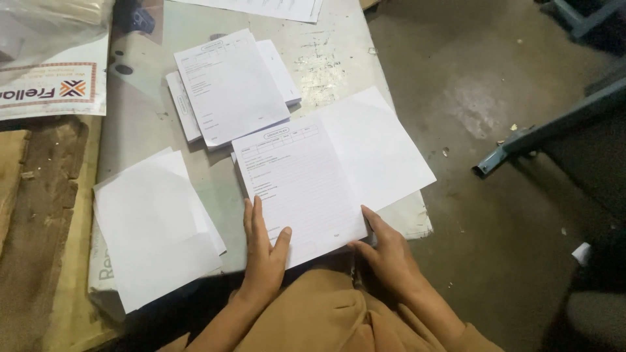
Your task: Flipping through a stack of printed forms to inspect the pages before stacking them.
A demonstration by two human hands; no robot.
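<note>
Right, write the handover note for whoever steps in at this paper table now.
Left hand: flat on the near edge of the printed form sheet, holding nothing.
Right hand: fingertips on the sheet's lower right corner.
The sheet lies unfolded, its blank half to the right.
Done: a stack of printed forms sits farther back.
Left: blank sheets lie on the left of the table.

The person wears a tan, mustard-brown cloth garment [326, 313] that covers the lap and bunches in soft folds, with a stitched seam running down its middle. The bare left hand [263, 251] and bare right hand [389, 251] carry no rings, watch or gloves, and both forearms are uncovered.
</note>
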